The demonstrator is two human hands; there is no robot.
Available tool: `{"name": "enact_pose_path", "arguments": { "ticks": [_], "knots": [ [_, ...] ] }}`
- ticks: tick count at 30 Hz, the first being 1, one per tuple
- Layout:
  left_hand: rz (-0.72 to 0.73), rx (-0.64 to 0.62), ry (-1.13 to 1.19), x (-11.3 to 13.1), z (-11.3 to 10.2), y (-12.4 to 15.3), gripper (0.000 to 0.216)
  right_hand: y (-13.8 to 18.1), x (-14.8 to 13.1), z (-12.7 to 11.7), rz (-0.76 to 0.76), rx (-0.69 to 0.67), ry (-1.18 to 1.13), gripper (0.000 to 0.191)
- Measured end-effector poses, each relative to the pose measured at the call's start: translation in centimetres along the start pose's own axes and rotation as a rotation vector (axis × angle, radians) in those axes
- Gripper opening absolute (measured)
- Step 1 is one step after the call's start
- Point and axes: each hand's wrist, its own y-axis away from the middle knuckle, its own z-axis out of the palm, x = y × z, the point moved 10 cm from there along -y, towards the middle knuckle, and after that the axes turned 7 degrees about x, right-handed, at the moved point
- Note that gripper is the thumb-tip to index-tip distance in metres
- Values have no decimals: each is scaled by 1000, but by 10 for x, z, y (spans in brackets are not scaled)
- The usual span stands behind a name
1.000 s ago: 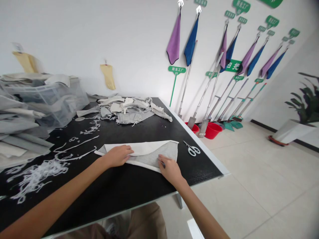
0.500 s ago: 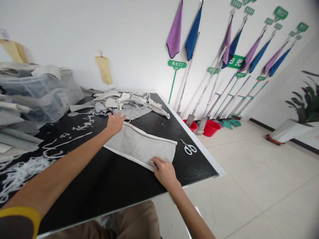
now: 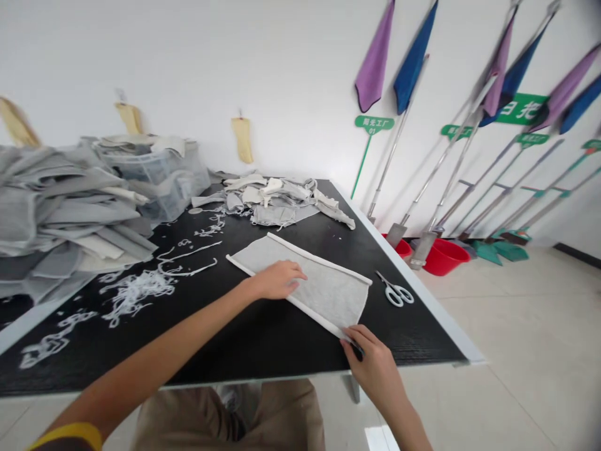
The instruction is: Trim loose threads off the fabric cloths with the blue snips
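Observation:
A light grey piece of fabric (image 3: 328, 291) with thick whitish rolled long edges lies flat across the black table. My left hand (image 3: 278, 280) is over its near edge around the middle, fingers stretched out to the right and nothing seen in them. At the fabric's near right corner, my right hand (image 3: 373, 363) is closed round a small dark tool (image 3: 355, 344), mostly hidden by the fingers; its kind cannot be made out. That hand's fingertips touch the rolled edge. White-handled scissors (image 3: 397, 293) rest on the table to the right of the fabric.
Behind the fabric is a loose heap of grey and white cloth pieces (image 3: 277, 194). Stacked grey fabric (image 3: 61, 213) and a clear plastic bin (image 3: 164, 169) stand left. White thread scraps (image 3: 141, 291) litter the table (image 3: 225, 351). Red buckets (image 3: 446, 257) and long-handled tools line the wall.
My left hand has come back from the fabric's far end to its middle near edge. The view has swung left. My right hand stays at the near right corner, holding the small tool.

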Motion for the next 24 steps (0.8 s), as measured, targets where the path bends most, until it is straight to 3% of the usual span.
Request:
{"name": "enact_pose_path", "arguments": {
  "ticks": [4, 8, 24],
  "knots": [
    [68, 2, 71, 52, 23, 10, 37, 6, 7, 0, 32, 41, -78, 23],
    [78, 51, 94, 78, 35, 19, 38, 10, 12, -3, 65, 79, -117, 19],
    [40, 200, 143, 75, 39, 36, 31, 16, -2, -16, 125, 133, -43, 25]
  ]
}}
